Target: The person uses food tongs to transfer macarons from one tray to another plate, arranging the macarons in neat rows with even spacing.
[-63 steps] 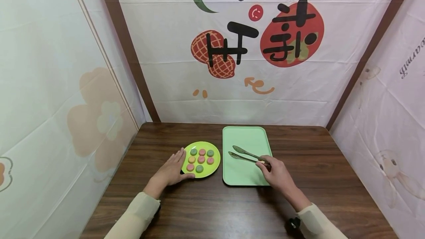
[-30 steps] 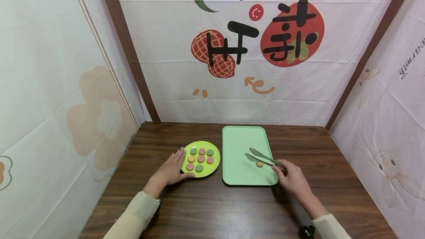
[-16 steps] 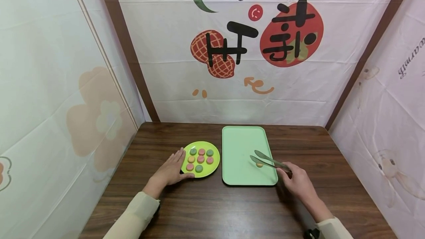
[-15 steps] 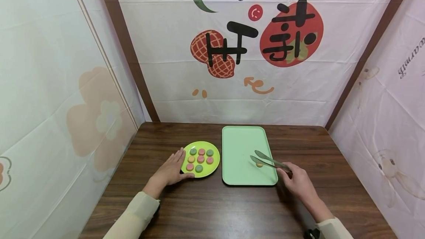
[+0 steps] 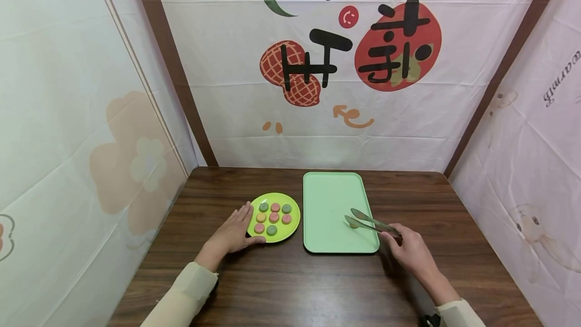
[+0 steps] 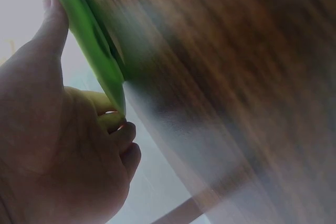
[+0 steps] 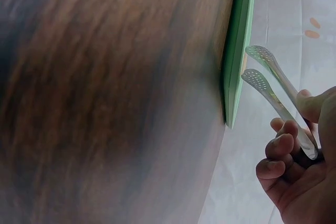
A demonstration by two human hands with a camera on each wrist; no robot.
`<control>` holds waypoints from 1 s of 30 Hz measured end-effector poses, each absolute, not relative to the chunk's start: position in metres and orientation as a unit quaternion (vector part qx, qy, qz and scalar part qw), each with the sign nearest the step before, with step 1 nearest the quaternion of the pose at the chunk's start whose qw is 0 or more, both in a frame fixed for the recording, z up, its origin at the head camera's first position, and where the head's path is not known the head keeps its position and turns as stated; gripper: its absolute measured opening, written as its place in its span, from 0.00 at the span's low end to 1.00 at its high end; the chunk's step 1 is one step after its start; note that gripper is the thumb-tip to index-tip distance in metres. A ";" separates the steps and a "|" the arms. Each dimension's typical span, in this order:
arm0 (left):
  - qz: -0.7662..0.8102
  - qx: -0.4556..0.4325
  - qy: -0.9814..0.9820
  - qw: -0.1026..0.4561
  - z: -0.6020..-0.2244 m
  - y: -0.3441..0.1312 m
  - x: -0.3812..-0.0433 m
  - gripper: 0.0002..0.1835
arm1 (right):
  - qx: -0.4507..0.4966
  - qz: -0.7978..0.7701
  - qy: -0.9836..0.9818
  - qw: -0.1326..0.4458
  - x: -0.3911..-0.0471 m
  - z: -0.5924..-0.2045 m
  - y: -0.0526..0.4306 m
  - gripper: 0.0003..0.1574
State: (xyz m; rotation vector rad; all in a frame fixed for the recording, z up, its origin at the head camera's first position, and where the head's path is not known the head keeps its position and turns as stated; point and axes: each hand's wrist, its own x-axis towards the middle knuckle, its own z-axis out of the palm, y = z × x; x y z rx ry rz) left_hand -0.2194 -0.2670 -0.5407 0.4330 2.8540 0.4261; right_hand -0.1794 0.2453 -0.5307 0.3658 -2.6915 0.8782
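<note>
My left hand [image 5: 231, 231] rests against the left rim of a bright green round plate [image 5: 290, 232], fingers straight and thumb along the near edge. Several small pink, green and yellow macarons [image 5: 274, 217] lie on the plate. My right hand [image 5: 410, 249] grips a pair of metal tongs [image 5: 379, 227] near the hinge end; in the right wrist view their perforated tips stand apart. The tips are over the right part of a pale green rectangular tray [image 5: 333, 196]. A yellow macaron [image 5: 353, 226] sits on the tray, partly hidden behind the nearer tong arm.
The plate and tray stand side by side on a dark wooden table [image 5: 290, 286], with a narrow gap between them. A printed white cloth [image 5: 240, 115] hangs behind the table, and more cloth covers both sides.
My right hand has moved right with the tongs, drawing their tips from the tray's middle toward its right side. The yellow macaron has come into plainer view on the tray. My left hand stays put.
</note>
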 end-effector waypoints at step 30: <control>0.142 0.147 0.973 0.111 -0.542 -0.268 -0.220 0.64 | 0.121 0.308 -0.933 0.143 -0.179 -0.532 0.244 0.12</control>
